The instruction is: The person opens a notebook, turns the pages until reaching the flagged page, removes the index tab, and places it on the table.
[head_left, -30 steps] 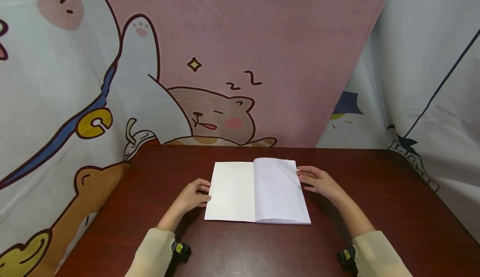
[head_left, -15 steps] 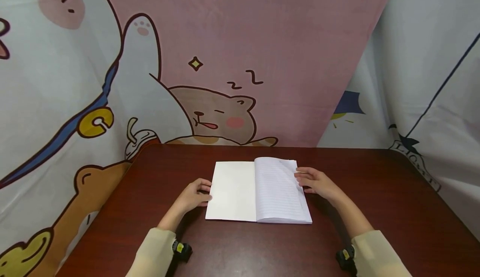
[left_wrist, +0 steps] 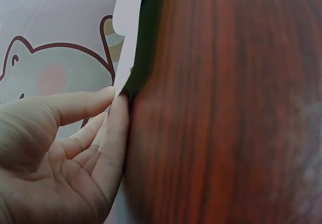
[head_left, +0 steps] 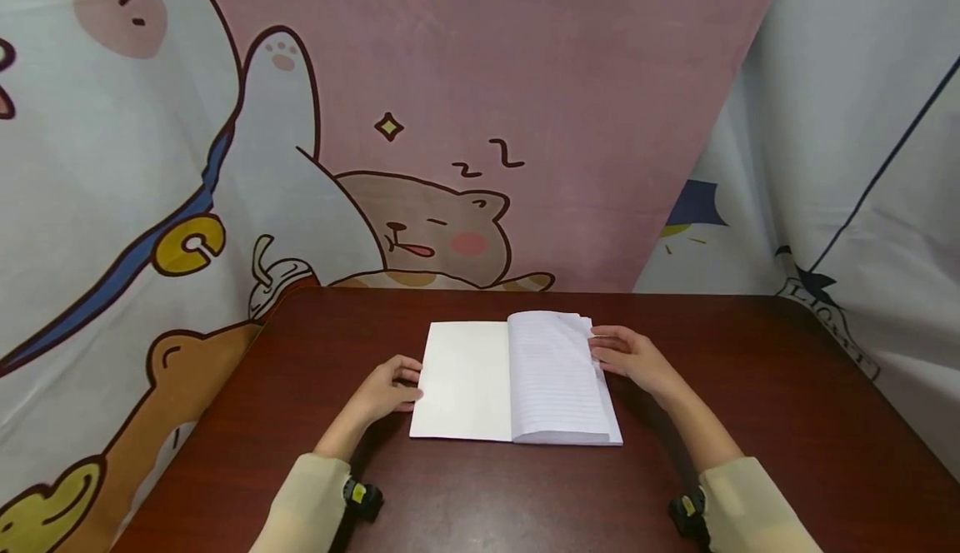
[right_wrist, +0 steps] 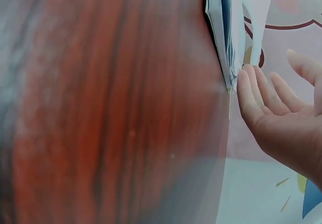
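Note:
An open notebook (head_left: pixel 468 382) lies on the table, its left side blank and its right side a lined page (head_left: pixel 551 382). At the left edge, my left hand (head_left: pixel 386 388) pinches the notebook; the left wrist view shows the thumb (left_wrist: pixel 85 104) on one face and fingers behind the edge. My right hand (head_left: pixel 633 359) is at the upper part of the right edge. In the right wrist view its straight fingertips (right_wrist: pixel 245 78) touch the page edges, and the thumb (right_wrist: pixel 302 65) stands apart from them. Some right-hand pages (right_wrist: pixel 256 22) are raised from the stack.
The notebook rests on a dark reddish-brown table (head_left: pixel 495 503). Behind it hangs a pink and white cartoon cloth (head_left: pixel 600 120), with a white curtain (head_left: pixel 862 161) to the right. Each wrist carries a small black device.
My right hand has moved slightly away from me along the page edge. The upper right-hand pages have shifted left, exposing a strip of the sheets below. My left hand stays in place.

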`<state>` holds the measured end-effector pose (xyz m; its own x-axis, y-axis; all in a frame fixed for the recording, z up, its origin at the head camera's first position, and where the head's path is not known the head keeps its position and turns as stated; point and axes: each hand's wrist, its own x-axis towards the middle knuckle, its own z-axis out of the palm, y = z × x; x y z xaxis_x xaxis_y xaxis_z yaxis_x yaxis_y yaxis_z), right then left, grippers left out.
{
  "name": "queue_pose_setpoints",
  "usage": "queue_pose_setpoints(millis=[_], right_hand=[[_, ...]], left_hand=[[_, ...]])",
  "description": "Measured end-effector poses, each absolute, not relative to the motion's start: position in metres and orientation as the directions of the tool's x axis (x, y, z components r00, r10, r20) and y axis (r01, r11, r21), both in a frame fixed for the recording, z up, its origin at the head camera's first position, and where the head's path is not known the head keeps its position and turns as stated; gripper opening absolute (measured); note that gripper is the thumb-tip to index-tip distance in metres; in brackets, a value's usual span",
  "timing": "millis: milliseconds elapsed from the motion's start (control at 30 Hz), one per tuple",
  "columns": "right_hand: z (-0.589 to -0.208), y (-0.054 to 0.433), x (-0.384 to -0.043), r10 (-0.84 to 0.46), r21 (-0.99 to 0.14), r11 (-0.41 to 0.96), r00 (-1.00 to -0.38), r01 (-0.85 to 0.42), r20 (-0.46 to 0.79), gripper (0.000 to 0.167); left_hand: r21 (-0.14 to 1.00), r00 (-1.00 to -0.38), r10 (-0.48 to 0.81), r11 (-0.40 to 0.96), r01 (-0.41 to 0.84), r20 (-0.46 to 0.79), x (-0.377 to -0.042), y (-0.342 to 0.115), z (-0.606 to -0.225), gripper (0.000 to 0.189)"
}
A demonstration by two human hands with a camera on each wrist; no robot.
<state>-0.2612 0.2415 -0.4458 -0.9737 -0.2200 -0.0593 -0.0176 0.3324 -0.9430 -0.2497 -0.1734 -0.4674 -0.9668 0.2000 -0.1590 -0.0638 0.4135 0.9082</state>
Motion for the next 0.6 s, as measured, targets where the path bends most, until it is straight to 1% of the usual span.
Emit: queue_pose_setpoints(millis=[233, 433, 600], right_hand=[[-0.443, 0.239, -0.26, -0.195, -0.954, 0.295, -0.981, -0.063, 0.005, 0.051], [-0.437, 0.235, -0.26, -0.167, -0.957, 0.287, -0.986, -0.047, -0.002, 0.052], [-0.431, 0.232, -0.26, -0.16, -0.971, 0.237, -0.987, -0.03, -0.008, 0.054]], left_hand=[[0.911, -0.969, 0.191, 0.405, -0.071, -0.16, -0.25, -0.173, -0.467, 0.038], [0.91, -0.971, 0.179, 0.407, -0.075, -0.16, -0.249, -0.172, -0.468, 0.038], [0.909, -0.97, 0.18, 0.41, -0.077, -0.164, -0.249, -0.172, -0.467, 0.038]])
